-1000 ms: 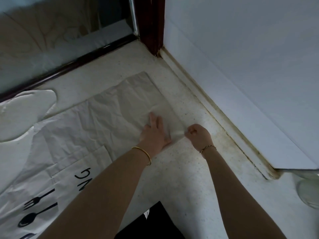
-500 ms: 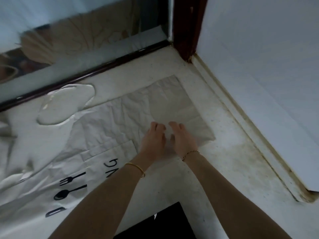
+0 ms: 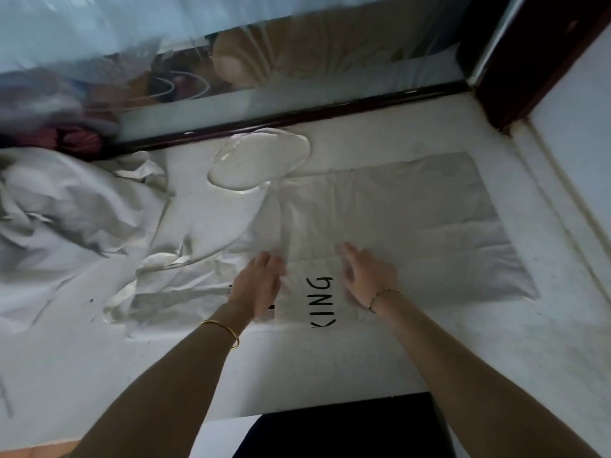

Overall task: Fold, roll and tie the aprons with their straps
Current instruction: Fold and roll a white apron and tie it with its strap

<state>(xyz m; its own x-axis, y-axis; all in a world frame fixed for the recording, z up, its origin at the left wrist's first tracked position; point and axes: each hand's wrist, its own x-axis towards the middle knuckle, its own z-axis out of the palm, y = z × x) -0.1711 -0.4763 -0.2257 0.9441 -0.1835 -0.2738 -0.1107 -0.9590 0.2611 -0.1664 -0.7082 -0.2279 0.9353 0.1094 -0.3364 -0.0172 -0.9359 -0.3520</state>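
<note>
A cream apron (image 3: 396, 219) lies spread flat on the pale counter, its pocket printed with black letters "KING" (image 3: 322, 300). Its neck strap loop (image 3: 261, 165) lies curved at the far edge. My left hand (image 3: 259, 285) rests flat on the pocket's left side, fingers straight. My right hand (image 3: 367, 276) lies flat on the pocket's right side, fingers straight and slightly blurred. Neither hand grips the cloth.
A crumpled heap of more cream aprons (image 3: 66, 209) lies at the left. A dark-framed glass window (image 3: 297, 117) runs along the far edge. A white wall (image 3: 568, 180) closes the right side. Dark clothing (image 3: 347, 428) shows at the near edge.
Both hands slid left along the apron from its right corner to the printed pocket. The right hand opened from pinching the corner and now lies flat. The view swung left.
</note>
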